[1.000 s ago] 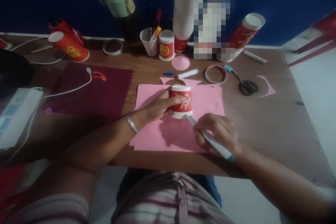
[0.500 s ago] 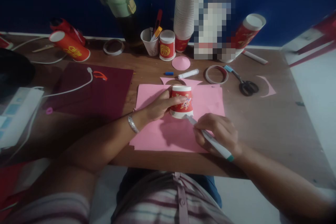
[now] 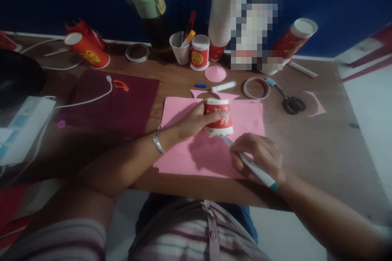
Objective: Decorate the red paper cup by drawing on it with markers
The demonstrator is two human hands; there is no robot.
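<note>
My left hand [image 3: 196,120] is closed around a red and white paper cup [image 3: 219,124], its thumb lying across the printed red side. The cup is upside down, with its wide rim toward me, above the pink paper [image 3: 177,159]. Pinched in my right hand [image 3: 259,155] is a white marker [image 3: 255,170] with a green end. The marker's tip is at the white band near the cup's rim; whether it touches cannot be made out. Dark marks show on that white band.
Behind the paper lie a white marker cap [image 3: 223,86], a pink cone [image 3: 215,74], a tape roll [image 3: 256,88] and scissors [image 3: 293,105]. Farther back stand a pen cup [image 3: 180,53] and a tall cup stack [image 3: 225,16]. A power strip [image 3: 24,126] and cable lie left.
The view has shifted slightly, so most things appear a little farther right. The cup has tilted slightly in my left hand, and the marker tip stays by its rim.
</note>
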